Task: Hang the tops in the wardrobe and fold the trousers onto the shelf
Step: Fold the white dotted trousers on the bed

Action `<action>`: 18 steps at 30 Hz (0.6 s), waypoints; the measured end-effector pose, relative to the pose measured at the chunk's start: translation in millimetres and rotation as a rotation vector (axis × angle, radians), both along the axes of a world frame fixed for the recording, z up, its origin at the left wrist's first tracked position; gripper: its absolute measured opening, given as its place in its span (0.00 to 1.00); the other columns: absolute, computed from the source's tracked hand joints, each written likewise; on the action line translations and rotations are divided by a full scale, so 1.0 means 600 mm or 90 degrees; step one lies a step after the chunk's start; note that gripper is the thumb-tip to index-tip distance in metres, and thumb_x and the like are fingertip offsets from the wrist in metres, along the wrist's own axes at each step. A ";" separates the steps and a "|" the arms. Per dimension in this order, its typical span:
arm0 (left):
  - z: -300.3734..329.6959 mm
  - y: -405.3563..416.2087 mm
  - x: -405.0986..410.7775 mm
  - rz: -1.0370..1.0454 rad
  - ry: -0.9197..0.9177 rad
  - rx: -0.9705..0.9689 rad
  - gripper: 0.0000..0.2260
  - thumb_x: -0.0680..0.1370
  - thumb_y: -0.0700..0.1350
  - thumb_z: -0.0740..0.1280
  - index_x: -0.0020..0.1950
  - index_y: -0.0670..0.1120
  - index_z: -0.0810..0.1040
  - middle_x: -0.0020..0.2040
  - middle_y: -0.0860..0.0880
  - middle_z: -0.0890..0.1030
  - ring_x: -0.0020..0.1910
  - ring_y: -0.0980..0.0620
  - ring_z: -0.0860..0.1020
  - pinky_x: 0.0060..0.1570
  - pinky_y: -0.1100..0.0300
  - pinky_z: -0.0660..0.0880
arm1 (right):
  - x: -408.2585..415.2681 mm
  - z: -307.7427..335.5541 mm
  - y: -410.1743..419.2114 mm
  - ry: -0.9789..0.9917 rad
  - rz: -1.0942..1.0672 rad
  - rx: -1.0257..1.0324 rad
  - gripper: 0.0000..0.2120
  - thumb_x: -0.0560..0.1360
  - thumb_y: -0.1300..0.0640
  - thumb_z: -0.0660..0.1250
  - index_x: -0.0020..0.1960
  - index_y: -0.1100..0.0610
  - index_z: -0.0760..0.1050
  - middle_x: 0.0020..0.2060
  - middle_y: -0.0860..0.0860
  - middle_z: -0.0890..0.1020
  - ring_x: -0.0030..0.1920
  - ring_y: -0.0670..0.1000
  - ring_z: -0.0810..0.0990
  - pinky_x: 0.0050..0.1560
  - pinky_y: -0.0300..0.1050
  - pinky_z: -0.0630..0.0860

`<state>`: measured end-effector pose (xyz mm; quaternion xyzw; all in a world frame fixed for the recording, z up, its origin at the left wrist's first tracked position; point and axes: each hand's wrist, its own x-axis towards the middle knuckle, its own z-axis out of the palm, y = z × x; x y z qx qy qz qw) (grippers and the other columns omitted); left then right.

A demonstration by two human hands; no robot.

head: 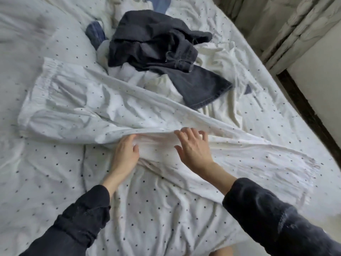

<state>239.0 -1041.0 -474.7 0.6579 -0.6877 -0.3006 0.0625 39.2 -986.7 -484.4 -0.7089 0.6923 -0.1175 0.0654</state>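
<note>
bedding (46, 182), white with small dark dots, is seen covering the whole bed, rumpled near the near edge. white trousers (88, 106) with an elastic waistband are laid flat across the middle of the bed, waistband toward the left edge, legs running to the right edge. the left hand (125, 154) is seen with its fingers tucked under a fold of the trousers, grasping the cloth. the right hand (193, 146) is held spread and released, resting on the same fold just beside the left. dark jeans (162, 52) are heaped toward the far edge on white garments (217, 58), apart from both hands. dark sleeves (267, 213) are noted on both arms.
</note>
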 end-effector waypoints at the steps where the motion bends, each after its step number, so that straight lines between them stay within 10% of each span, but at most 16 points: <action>1: -0.002 -0.009 0.027 -0.007 -0.015 -0.028 0.16 0.77 0.34 0.60 0.65 0.38 0.72 0.63 0.39 0.75 0.61 0.40 0.73 0.61 0.51 0.67 | 0.026 -0.002 -0.013 0.006 -0.002 -0.007 0.22 0.63 0.53 0.78 0.54 0.56 0.78 0.48 0.53 0.80 0.46 0.56 0.80 0.48 0.55 0.74; 5: -0.009 -0.059 0.175 -0.005 -0.101 -0.174 0.11 0.74 0.32 0.63 0.56 0.36 0.76 0.54 0.36 0.78 0.55 0.36 0.75 0.56 0.44 0.69 | 0.166 -0.011 -0.101 0.034 0.028 -0.034 0.23 0.62 0.53 0.78 0.55 0.55 0.77 0.49 0.53 0.79 0.47 0.57 0.79 0.50 0.57 0.73; 18: -0.003 -0.223 0.273 -0.161 -0.183 -0.233 0.28 0.76 0.32 0.61 0.76 0.44 0.59 0.77 0.44 0.54 0.76 0.43 0.48 0.71 0.39 0.48 | 0.247 0.010 -0.245 0.057 0.005 -0.050 0.14 0.65 0.65 0.73 0.50 0.59 0.78 0.42 0.56 0.80 0.40 0.59 0.79 0.40 0.51 0.71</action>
